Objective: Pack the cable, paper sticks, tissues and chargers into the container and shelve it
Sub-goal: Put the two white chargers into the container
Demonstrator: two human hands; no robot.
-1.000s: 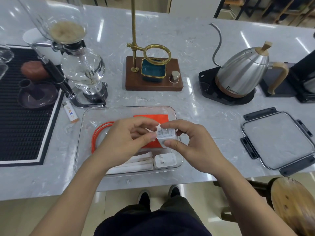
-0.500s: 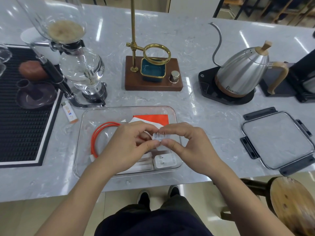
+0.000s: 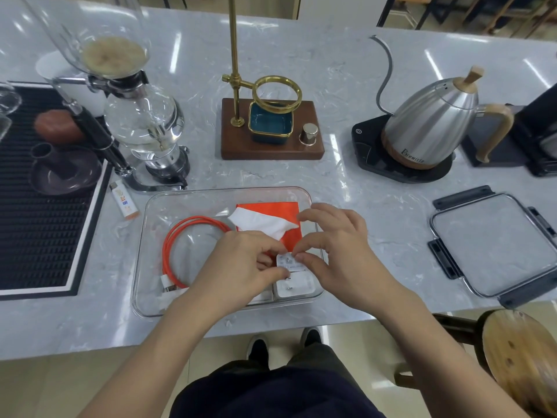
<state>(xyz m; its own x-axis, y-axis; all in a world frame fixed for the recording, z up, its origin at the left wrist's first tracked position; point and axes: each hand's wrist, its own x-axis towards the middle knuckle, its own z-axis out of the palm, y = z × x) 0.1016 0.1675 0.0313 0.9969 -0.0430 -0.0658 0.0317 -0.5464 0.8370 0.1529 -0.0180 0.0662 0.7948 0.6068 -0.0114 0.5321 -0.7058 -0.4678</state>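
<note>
Here the likeliest slip is small: the second charger (image 3: 288, 262), pinched between the left hand (image 3: 241, 263) and the right hand (image 3: 333, 251), could tip or land crooked on the first charger (image 3: 297, 286) if the fingers let go unevenly, since its metal prongs face up and both hands crowd the same spot. A knock from either wrist could also shove the clear container (image 3: 150, 212) toward the near edge of the counter (image 3: 346, 40), where it already sits close. The lid (image 3: 494, 245) lies well apart, toward the counter's right edge, so closing and shelving are, I judge, not yet begun.

Both hands hold the second charger with curled fingertips, narrow grips, low inside the container at its near right corner, just above and touching or nearly touching the first charger; I cannot tell which.

The chargers are small white blocks with short prongs. The orange cable (image 3: 180, 251) lies coiled along the container's left side, its white plug end near the front wall. The tissues (image 3: 262, 220) show as an orange pack at the far right corner with a white sheet pulled loose. The paper sticks are mostly hidden under the left hand.
</note>
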